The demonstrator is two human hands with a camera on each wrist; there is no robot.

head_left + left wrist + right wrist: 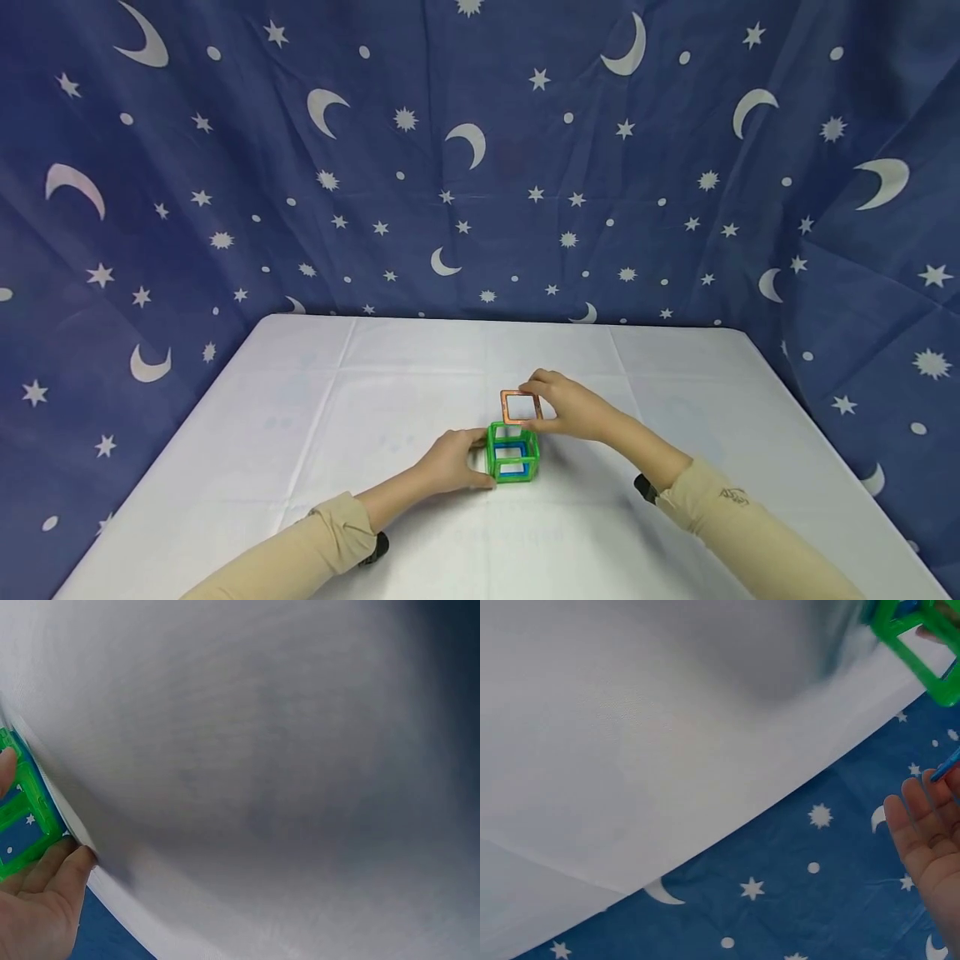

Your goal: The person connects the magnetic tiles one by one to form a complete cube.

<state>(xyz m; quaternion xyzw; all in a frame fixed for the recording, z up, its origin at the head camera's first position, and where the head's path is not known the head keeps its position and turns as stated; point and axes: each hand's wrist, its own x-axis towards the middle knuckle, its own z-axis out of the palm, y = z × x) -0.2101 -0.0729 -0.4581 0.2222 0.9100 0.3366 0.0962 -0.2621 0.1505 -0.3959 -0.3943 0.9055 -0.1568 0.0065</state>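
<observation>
A small open-framed cube of magnetic tiles point(513, 457), green with a blue square low in it, stands on the white table. My left hand point(450, 461) grips it from the left, thumb at the near corner and fingers at the far side; in the left wrist view part of the green frame point(45, 814) shows beside the fingers. Just above the cube's far edge, my right hand point(573, 407) pinches an orange square magnetic tile point(505, 407) by its right side, between thumb and fingers. Only a thin blue edge point(946, 764) shows at the right fingers in the right wrist view.
A white cloth with fold lines covers the table point(390, 400). Behind it and at both sides hangs a dark blue curtain point(510, 225) with white moons and stars. Dark bands point(645, 488) sit at both wrists, below the beige sleeves point(750, 525).
</observation>
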